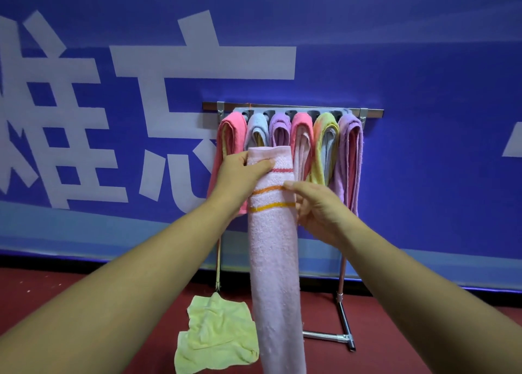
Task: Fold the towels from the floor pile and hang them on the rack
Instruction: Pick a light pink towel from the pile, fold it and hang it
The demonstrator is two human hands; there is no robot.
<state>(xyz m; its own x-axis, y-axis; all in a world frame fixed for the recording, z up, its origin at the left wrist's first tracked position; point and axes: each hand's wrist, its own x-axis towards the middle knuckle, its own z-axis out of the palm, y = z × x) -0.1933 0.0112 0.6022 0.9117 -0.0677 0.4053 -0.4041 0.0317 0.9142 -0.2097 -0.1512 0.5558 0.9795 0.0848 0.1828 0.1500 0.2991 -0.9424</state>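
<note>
A long pale pink towel with red, orange and yellow stripes hangs folded lengthwise in front of the rack. My left hand grips its top left edge, thumb across the front. My right hand holds its right edge at the orange stripe, thumb on the front. Several folded towels hang over the rack's arms: pink, light blue, purple, pink, yellow-green and lilac. A crumpled yellow towel lies on the red floor below.
The rack stands against a blue wall banner with large white characters. Its metal legs and foot bar rest on the red floor at the right; a thin left leg descends behind my left arm.
</note>
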